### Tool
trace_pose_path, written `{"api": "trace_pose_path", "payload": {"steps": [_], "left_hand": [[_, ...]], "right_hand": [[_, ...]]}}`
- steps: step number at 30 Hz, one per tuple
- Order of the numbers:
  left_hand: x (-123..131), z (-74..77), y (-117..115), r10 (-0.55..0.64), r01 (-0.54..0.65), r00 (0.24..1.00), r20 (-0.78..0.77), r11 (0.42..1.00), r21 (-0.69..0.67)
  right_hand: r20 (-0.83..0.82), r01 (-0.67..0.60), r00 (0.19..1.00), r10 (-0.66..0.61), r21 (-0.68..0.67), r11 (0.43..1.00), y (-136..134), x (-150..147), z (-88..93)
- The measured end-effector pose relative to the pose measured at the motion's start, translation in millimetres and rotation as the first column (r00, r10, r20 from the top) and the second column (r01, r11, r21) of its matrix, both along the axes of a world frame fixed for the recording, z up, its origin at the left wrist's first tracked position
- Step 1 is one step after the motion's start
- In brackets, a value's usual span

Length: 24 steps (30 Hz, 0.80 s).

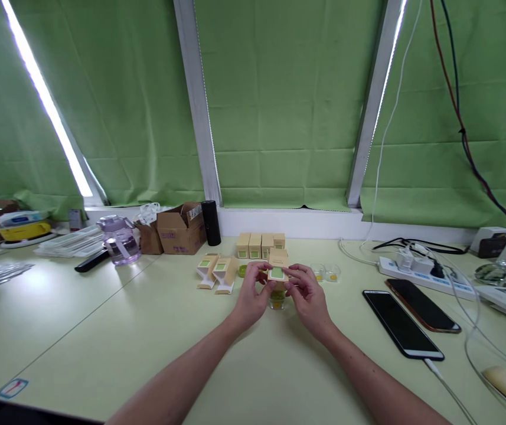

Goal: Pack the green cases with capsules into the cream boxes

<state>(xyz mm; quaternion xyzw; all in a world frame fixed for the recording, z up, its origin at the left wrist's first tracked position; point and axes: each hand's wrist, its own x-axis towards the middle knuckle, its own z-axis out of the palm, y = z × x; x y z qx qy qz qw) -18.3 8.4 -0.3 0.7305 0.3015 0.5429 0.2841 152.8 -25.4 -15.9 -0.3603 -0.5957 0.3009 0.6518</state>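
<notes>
Between both hands is a small tan cardboard box (278, 260) with a green label or window on its front. My left hand (255, 289) grips its left side with fingers and thumb, and my right hand (308, 294) holds the right side the same way. Directly below the box is a small clear glass jar (277, 300) with something yellow-green in it; whether box and jar touch, I cannot tell. Left of my hands lie two open tan boxes (214, 273) with flaps out. A green round item (242, 271) is partly hidden behind my left hand.
Several closed tan boxes (255, 245) stand at the back, and small glass cups (332, 273) sit right of my hand. Two phones (403, 323) and a power strip (425, 276) with cables lie at right. A water jug (120, 239) and brown carton (182, 229) stand left.
</notes>
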Motion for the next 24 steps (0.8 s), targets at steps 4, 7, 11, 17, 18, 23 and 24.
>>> {"api": "trace_pose_path", "payload": {"steps": [4, 7, 11, 17, 18, 23, 24], "left_hand": [[-1.3, 0.7, -1.8, -0.025, 0.025, 1.0, 0.0, 1.0, 0.013], [-1.7, 1.1, -3.6, -0.048, 0.048, 0.999, -0.001, 0.998, 0.045], [-1.4, 1.8, -5.3, 0.019, -0.012, 0.998, -0.052, 0.991, 0.136], [-0.9, 1.9, -7.5, 0.108, -0.084, 0.984, -0.14, 0.982, 0.171], [-1.0, 1.2, -7.4, 0.116, -0.091, 0.983, -0.142, 0.981, 0.168], [-2.4, -4.0, -2.5, 0.15, -0.135, 0.982, -0.112, 0.982, 0.13], [-2.9, -4.8, -0.9, 0.164, -0.151, 0.981, -0.101, 0.981, 0.124]], "right_hand": [[0.016, 0.005, 1.0, -0.005, 0.009, 1.0, 0.0, 0.0, -1.1], [0.033, 0.016, 0.999, -0.016, 0.018, 1.0, -1.1, -0.3, -1.1], [0.088, 0.062, 0.994, -0.065, 0.033, 0.998, -3.5, -0.3, 0.6], [0.259, 0.119, 0.954, -0.15, 0.134, 0.984, -5.1, -1.4, -2.3], [0.285, 0.11, 0.946, -0.152, 0.159, 0.981, -5.4, -1.8, -3.4], [0.408, 0.056, 0.898, -0.165, 0.265, 0.962, -9.6, -3.2, -4.6], [0.42, 0.044, 0.893, -0.164, 0.28, 0.959, -10.6, -3.4, -3.9]]}}
